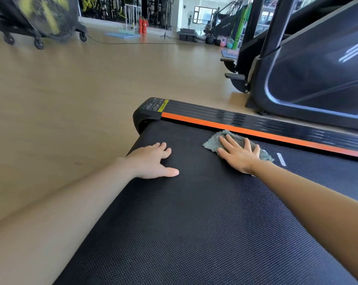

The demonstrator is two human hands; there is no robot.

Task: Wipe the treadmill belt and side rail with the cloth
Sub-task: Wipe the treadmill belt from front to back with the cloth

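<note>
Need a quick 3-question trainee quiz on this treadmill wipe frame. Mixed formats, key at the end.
1. True or false: the right hand presses the cloth down with straight fingers.
2. Fill in: the left hand lies flat, holding nothing, on the ____.
3. Pick one. The cloth lies: A) under the left hand; B) on the belt, close beside the side rail; C) on top of the side rail.

Key: 1 true; 2 belt; 3 B.
</note>
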